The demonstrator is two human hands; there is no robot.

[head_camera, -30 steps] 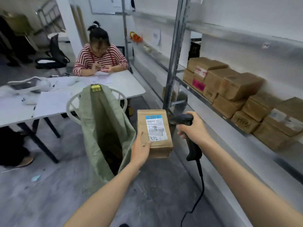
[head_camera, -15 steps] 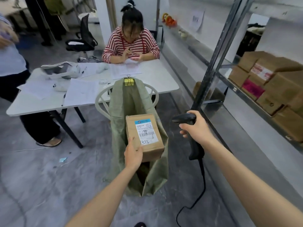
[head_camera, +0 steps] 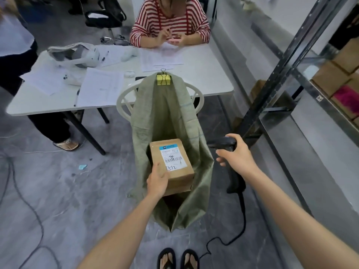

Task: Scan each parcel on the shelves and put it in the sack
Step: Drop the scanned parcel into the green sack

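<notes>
Left grip (head_camera: 157,181) clasps parcel (head_camera: 174,160) over sack (head_camera: 165,113) (mouth open); right grip (head_camera: 236,158) clasps scanner (head_camera: 221,143)

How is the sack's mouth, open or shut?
Open: a yellow clip holds the sack's back edge on the chair, and its front sags, showing dark inside.

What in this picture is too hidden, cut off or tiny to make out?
All in the head view:
- Inside of the sack: dark, and blocked by the parcel and the left hand, so its contents cannot be told.
- Print on the label: too small to read.
- Trigger of the scanner: covered by the right hand.
- The shelf boxes: cut off by the right edge.
</notes>
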